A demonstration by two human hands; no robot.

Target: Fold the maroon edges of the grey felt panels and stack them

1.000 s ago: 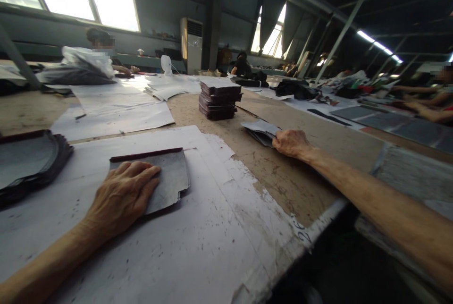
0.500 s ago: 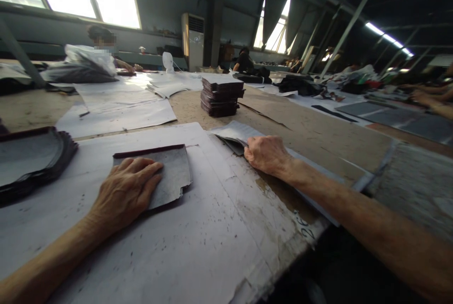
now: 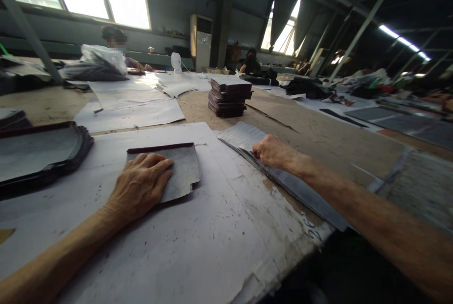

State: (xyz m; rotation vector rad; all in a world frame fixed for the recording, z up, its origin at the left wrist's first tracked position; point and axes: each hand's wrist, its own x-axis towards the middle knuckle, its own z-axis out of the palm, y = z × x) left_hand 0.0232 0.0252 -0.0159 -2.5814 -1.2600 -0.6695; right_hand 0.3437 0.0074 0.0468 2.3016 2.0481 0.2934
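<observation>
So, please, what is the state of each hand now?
Left hand: open, palm down on the grey piece.
Right hand: closed on the edge of the grey sheets.

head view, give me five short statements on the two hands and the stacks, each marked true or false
1. The left hand lies on a grey piece. True.
2. The right hand rests on the dark stack. False: it is at the edge of some grey sheets, nearer than that stack.
3. The dark stack stands farther off than both hands. True.
4. The left hand touches the left stack. False: the two are apart, with white paper showing between them.
5. The grey piece has a dark strip along its far edge. True.
</observation>
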